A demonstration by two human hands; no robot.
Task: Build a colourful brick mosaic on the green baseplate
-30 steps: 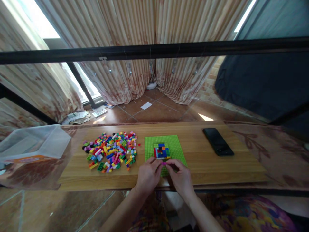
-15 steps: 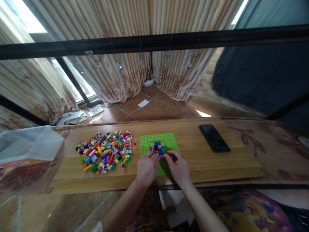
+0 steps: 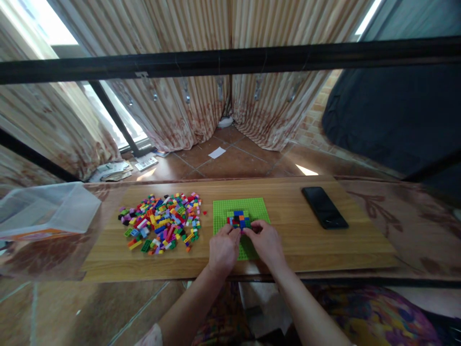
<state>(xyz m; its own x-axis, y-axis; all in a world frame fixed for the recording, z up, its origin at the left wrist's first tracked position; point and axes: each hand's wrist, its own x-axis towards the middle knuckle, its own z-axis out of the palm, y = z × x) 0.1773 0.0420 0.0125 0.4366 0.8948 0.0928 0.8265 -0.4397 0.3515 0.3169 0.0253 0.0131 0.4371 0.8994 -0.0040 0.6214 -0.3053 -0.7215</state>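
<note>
The build [image 3: 239, 216] of mixed bricks sits on the green baseplate [image 3: 220, 207], mid-table [image 3: 291, 230]. The left hand [image 3: 224, 247] and right hand [image 3: 268, 244] meet at its near edge, fingers curled; I cannot tell whether either pinches a brick. Left lies a brick pile [image 3: 162, 223], further left a bin [image 3: 54, 206]; right, a phone [image 3: 324, 207].

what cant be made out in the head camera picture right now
All in the head view:
Brick build: near edge hidden by the left hand and right hand.
Whether either hand grips a brick: too small, covered by the fingers.
Green baseplate: near left corner hidden behind the left hand.
Brick pile: lower pieces buried under others.
Plastic bin: cut off by the left edge.
</note>
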